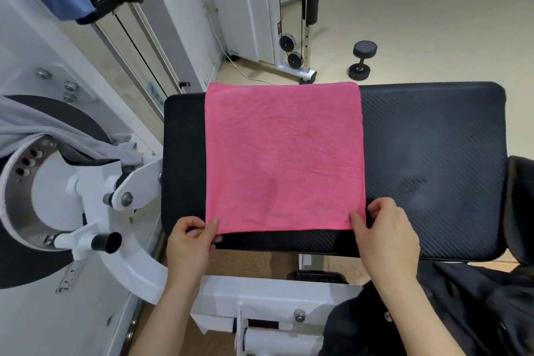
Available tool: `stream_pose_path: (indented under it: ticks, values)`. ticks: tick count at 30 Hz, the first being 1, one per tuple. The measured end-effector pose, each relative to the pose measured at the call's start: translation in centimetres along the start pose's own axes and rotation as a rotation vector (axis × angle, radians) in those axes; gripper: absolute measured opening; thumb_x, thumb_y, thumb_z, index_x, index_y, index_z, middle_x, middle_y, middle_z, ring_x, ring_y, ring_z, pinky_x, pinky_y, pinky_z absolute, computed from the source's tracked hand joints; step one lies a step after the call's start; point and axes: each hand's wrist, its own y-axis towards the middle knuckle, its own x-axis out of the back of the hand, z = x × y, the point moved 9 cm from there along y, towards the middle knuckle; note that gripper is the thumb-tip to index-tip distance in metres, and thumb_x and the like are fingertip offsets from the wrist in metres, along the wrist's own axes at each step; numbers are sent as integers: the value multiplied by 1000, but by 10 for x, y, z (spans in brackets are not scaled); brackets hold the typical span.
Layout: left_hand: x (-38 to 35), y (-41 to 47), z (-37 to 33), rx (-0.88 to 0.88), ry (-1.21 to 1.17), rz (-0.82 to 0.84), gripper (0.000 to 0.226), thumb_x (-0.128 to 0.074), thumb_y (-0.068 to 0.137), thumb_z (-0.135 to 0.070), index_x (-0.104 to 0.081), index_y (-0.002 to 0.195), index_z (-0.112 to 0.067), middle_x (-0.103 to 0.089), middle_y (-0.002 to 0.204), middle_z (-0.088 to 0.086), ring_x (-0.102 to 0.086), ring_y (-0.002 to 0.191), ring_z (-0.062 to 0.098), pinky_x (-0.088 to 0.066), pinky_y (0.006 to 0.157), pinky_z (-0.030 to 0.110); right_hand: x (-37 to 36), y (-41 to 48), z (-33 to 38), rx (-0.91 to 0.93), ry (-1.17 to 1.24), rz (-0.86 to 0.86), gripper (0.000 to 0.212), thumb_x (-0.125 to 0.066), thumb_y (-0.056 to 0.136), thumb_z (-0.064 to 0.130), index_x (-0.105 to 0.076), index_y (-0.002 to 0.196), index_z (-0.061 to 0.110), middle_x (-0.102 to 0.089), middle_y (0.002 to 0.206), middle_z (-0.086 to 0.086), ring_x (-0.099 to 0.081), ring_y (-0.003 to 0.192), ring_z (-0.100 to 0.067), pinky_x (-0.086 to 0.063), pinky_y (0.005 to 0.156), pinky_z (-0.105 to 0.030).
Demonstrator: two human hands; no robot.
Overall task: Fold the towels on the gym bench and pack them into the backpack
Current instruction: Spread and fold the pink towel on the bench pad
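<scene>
**Q:** What were the hands doing here?

**A:** The left hand (pixel 189 237) pinched the near left corner of the pink towel (pixel 284 156), and the right hand (pixel 385 233) pinched the near right corner. Both had a thumb on top and fingers curled at the edge, probably so they could lift that edge evenly for a fold.

**Q:** And the towel?

**A:** It was spread flat across the black padded table (pixel 433 153), its far edge at the far rim, so there was space to fold. The black fabric at lower right (pixel 462 312) may have been the backpack, but I couldn't tell. A dumbbell (pixel 361 60) stood on the floor beyond.
</scene>
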Motion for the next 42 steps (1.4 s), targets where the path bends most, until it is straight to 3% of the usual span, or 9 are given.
stream_pose_path:
  ticks: [3,11,18,20,23,25,28,32,42]
  values:
    - [-4,-2,-8,-90,-5,48,19,-66,90,-12,-48,95,-17,-69,82,13,-71,75,23,-54,68,33,-5,4,-12,-149,138,93,33,-73,83,34,-56,104,14,-66,82,4,-53,77,-17,-36,68,-32]
    - [-22,-13,-27,-438,475,277,47,-70,80,6,-68,106,-33,-66,96,-13,-61,88,0,-48,77,12,-7,-1,-11,-184,259,149,17,-68,80,22,-59,70,11,-63,65,-1,-57,61,-17,-37,52,-28]
    - [-25,-17,-66,-952,879,214,24,-71,81,-1,-73,102,-12,-64,85,0,-55,77,19,-53,60,36,-35,-18,-25,-684,1200,372,7,-61,90,0,-62,85,6,-65,79,-13,-62,68,-20,-54,50,-20]
    - [-27,-20,-81,-1027,991,173,22,-78,76,-4,-74,96,-13,-54,83,3,-49,76,22,-50,53,36,-33,-19,-18,-668,1299,381,9,-60,90,-4,-63,91,4,-68,86,-14,-64,77,-23,-58,56,-23]
    - [-40,-34,-111,-1147,1105,153,28,-83,68,-6,-74,92,-17,-61,105,11,-50,98,30,-54,68,43,-22,-20,-8,-609,1351,307,15,-59,88,-10,-64,97,1,-67,91,-16,-65,82,-24,-59,63,-23]
    - [-59,-55,-137,-1307,1073,247,25,-79,72,-5,-73,93,-17,-65,112,10,-54,106,29,-54,79,46,-8,-15,5,-473,1255,235,20,-61,85,-10,-67,99,2,-67,88,-14,-65,77,-19,-57,66,-21]
    - [-96,-96,-180,-1449,875,507,19,-58,85,-18,-74,95,-15,-70,95,0,-62,90,18,-51,78,35,19,-10,48,-162,991,186,28,-67,78,-8,-71,96,13,-74,84,-4,-68,74,-8,-54,70,-20]
    - [-133,-122,-216,-1374,705,660,14,-66,81,-22,-75,92,-19,-72,85,-11,-58,81,5,-46,76,25,34,-13,94,67,895,236,25,-71,80,-3,-72,92,19,-75,84,2,-71,81,-6,-55,76,-21]
    - [-141,-113,-223,-1290,643,647,14,-70,78,-24,-76,90,-19,-71,82,-10,-62,79,7,-54,69,36,52,-15,98,182,721,152,30,-64,87,0,-71,110,19,-74,91,13,-68,88,5,-56,86,-24]
